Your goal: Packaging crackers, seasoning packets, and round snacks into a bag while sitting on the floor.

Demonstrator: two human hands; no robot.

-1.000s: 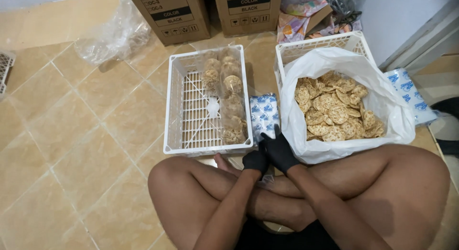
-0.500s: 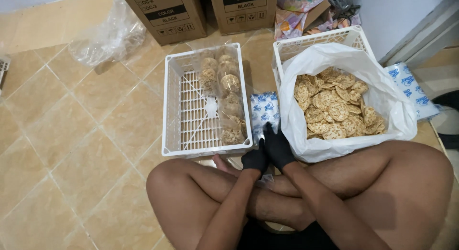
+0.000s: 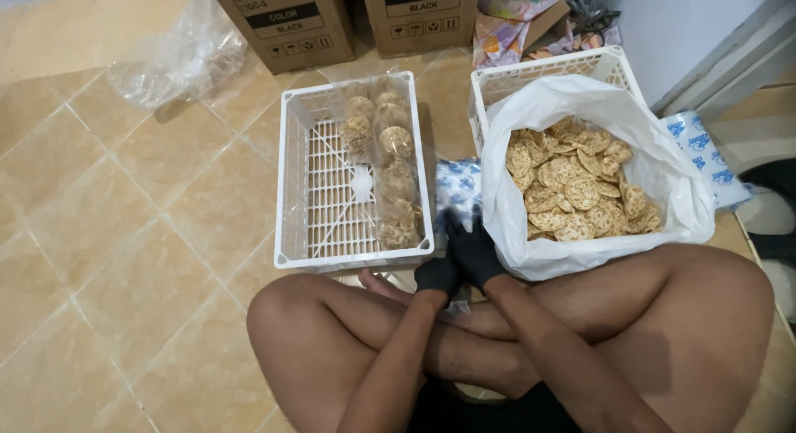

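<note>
Both gloved hands meet at centre frame between the two baskets. Right hand (image 3: 474, 249) is on the blue-patterned plastic packet (image 3: 456, 184); whether its fingers are closed on it I cannot tell. Left hand (image 3: 437, 275) is curled beside it; contents unclear. The packet lies at 12 o'clock from the hands. Judged light, limp, slippery film: best pinched at an edge. Round crackers (image 3: 572, 184) at 2 o'clock look brittle.

1 head-worn view looks steeply down from close above the lap, facing the far tiled floor (image 3: 108, 259).
</note>
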